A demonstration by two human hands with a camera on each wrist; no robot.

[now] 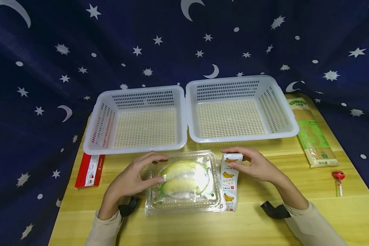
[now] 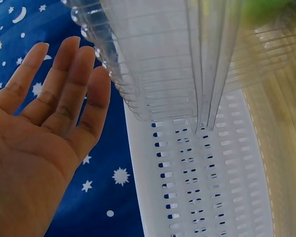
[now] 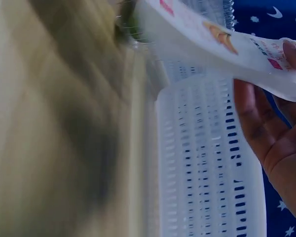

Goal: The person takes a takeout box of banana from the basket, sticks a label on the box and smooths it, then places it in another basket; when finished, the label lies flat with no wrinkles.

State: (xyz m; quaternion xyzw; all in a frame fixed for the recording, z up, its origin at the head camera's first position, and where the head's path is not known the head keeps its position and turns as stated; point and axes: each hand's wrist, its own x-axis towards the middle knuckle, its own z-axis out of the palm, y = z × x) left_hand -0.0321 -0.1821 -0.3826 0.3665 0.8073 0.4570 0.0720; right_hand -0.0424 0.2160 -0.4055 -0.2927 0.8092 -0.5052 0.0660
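A clear plastic clamshell box (image 1: 185, 206) stands in the middle of the table, with yellow-green fruit (image 1: 179, 171) inside it, partly hidden by glare on the lid. My left hand (image 1: 135, 174) is at the box's left side, its fingers relaxed; the left wrist view shows the open palm of this hand (image 2: 44, 108) beside the box's ridged wall (image 2: 153, 59). With thumb and fingers my right hand (image 1: 255, 165) pinches the top end of a white strip printed with bananas (image 1: 228, 182). In the right wrist view the strip (image 3: 246, 54) bends out from under the thumb.
Two white perforated baskets (image 1: 135, 149) stand side by side at the back. A red packet (image 1: 89, 171) lies on the left, partly under a basket. On the right are a green-and-tan bag (image 1: 314, 136) and a red lollipop (image 1: 338, 176). A starry dark-blue cloth (image 1: 172, 54) hangs behind.
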